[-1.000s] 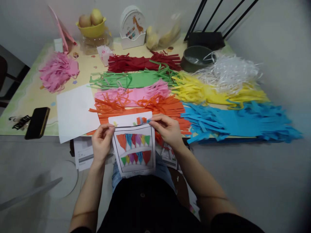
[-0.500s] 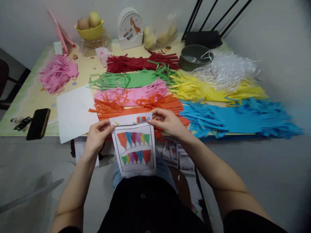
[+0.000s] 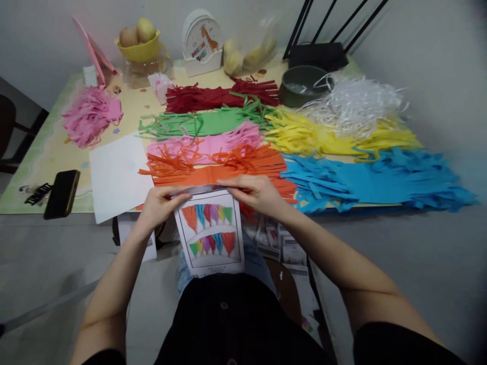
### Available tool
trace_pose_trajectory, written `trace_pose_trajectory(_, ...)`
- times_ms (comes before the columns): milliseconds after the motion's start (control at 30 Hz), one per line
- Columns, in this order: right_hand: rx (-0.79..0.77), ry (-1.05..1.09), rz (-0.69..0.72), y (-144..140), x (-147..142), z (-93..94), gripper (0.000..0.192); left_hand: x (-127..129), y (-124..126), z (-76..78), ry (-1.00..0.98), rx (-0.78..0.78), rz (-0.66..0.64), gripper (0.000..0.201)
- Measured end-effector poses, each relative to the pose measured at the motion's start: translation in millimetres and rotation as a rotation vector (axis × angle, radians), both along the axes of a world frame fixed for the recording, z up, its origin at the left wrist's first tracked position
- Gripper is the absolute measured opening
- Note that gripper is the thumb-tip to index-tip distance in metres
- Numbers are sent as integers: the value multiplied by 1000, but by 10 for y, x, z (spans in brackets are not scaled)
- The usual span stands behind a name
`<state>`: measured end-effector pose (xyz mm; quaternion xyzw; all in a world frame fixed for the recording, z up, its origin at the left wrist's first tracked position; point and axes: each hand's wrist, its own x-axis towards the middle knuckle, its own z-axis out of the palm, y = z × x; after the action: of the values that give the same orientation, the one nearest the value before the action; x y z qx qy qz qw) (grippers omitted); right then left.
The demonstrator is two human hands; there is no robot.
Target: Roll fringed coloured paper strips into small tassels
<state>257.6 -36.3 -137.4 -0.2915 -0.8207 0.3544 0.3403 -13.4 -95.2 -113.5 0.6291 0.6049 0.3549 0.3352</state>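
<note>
A flat packet (image 3: 211,233) with a printed picture of colourful tassel garlands hangs upright in front of my lap. My left hand (image 3: 163,204) is closed on its upper left corner, with the thumb on the front. At the upper right, my right hand (image 3: 255,192) grips the top edge, thumb in front and fingers stretched along behind. A shiny strip shows along the top between both hands. Just beyond the packet lies a stack of orange fringed tissue paper (image 3: 205,176) on the table.
Fringed paper stacks in blue (image 3: 380,180), yellow (image 3: 331,139), pink, green and dark red cover the table, with white strands (image 3: 361,106) at right. A white sheet (image 3: 119,177) and a phone (image 3: 63,193) lie left. Packets (image 3: 292,253) fill a box below the table's edge.
The packet's upper flap, which stood up above the picture, is now folded over out of sight. My right hand's fingers have shifted left along the top edge; my left fingers have moved inward.
</note>
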Motion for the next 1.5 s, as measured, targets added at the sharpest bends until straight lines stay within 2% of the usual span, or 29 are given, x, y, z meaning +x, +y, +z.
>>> trace_pose_trajectory(133,-21,-43,39,43,-44,41,33,83,279,196,380,-24,-289,24)
trace_pose_trajectory(233,-15,-52,31,57,-39,18,34,173,378,255,593,54,-388,22)
trace_pose_trajectory(300,6,-50,26,57,-21,-17,34,219,359,210,695,110,-407,24)
trace_pose_trajectory(467,102,-42,50,40,7,-95,34,291,155,-17,1036,317,-393,41)
trace_pose_trajectory(533,79,-22,79,38,2,-96,32,314,96,-45,1087,364,-407,45)
trace_pose_trajectory(600,-4,-17,104,43,-8,-78,31,334,79,-8,1064,335,-428,46)
trace_pose_trajectory(667,-80,-44,115,49,-21,-48,32,346,95,77,989,226,-437,49)
trace_pose_trajectory(767,-107,-100,90,44,-43,6,33,346,147,222,800,9,-454,47)
trace_pose_trajectory(867,-126,-101,49,23,-66,64,34,332,210,321,632,-136,-453,41)
trace_pose_trajectory(933,-158,-92,36,14,-77,102,34,311,263,359,567,-180,-464,41)
trace_pose_trajectory(1100,-254,-81,61,20,-76,173,35,208,402,437,454,-300,-618,46)
trace_pose_trajectory(1233,-299,-72,119,37,-37,220,37,171,421,517,415,-376,-706,49)
trace_pose_trajectory(1367,-378,-61,181,63,10,252,41,193,367,550,397,-385,-721,48)
trace_pose_trajectory(1500,-404,-48,184,49,20,259,43,183,313,512,339,-398,-717,51)
